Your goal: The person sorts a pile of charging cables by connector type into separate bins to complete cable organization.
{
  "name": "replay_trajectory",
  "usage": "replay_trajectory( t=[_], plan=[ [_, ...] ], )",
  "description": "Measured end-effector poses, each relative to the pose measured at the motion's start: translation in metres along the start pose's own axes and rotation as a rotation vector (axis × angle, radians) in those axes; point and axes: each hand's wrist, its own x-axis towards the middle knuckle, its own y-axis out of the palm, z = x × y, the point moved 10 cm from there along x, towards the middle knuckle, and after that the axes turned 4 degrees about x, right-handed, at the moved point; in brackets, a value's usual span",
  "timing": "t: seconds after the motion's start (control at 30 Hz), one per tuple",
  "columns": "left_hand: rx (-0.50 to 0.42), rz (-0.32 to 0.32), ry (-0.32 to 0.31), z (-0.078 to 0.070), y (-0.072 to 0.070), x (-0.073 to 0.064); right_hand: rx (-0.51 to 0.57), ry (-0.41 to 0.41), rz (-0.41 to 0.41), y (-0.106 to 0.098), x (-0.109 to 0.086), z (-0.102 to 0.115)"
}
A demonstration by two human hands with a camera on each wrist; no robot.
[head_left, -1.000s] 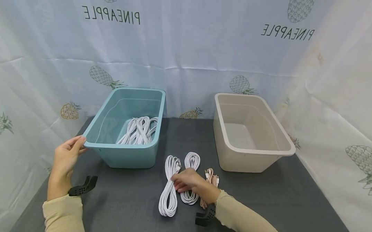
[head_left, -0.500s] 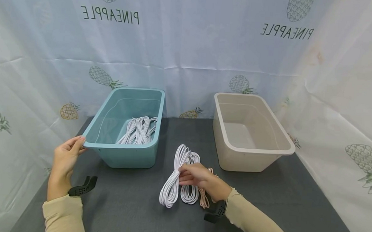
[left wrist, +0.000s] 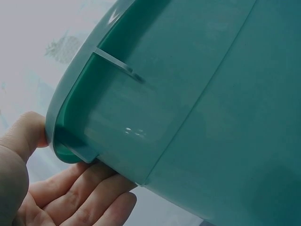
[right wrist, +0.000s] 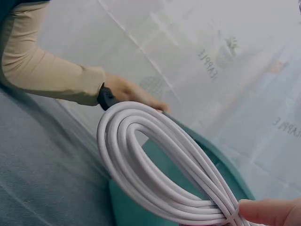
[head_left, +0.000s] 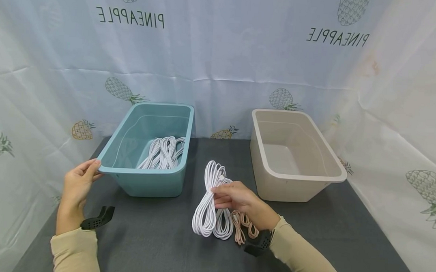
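My left hand [head_left: 78, 184] grips the near left corner of the teal bin [head_left: 151, 186]. In the left wrist view the thumb is on the rim, and the other fingers lie under it. White coiled cables [head_left: 164, 154] rest inside that bin. My right hand [head_left: 239, 198] pinches a tied bundle of white cable [head_left: 204, 218] at its narrow middle, above the table. Its loop fills much of the right wrist view. Partly behind it lies a second coiled white cable [head_left: 224, 230]. Beside that are pinkish-beige cables [head_left: 238, 230], partly covered by the right hand and wrist.
At the right stands a beige bin [head_left: 292, 191] with no contents visible. The table [head_left: 155, 243] is covered in dark grey. A pineapple-print curtain [head_left: 221, 55] hangs behind both bins and along the sides.
My right hand has raised the white cable bundle from the table and moved slightly right and away from the body. The left hand keeps its place on the teal bin.
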Motion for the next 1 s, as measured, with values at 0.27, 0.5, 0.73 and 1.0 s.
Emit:
replay_trajectory(
  t=[0.27,0.5,0.73,1.0],
  plan=[
    [-0.064,-0.005,0.030,-0.003,0.000,-0.001,0.001,-0.093,-0.001,0.003,-0.006,0.040],
    [-0.054,-0.013,0.017,-0.002,0.000,-0.001,-0.007,-0.138,-0.031,0.009,-0.005,0.070],
    [-0.015,-0.008,-0.015,0.002,0.000,0.000,-0.002,-0.149,-0.035,0.018,0.001,0.096],
    [0.001,-0.008,-0.003,0.001,0.000,-0.001,0.004,-0.143,-0.067,0.031,0.014,0.119]
  ],
)
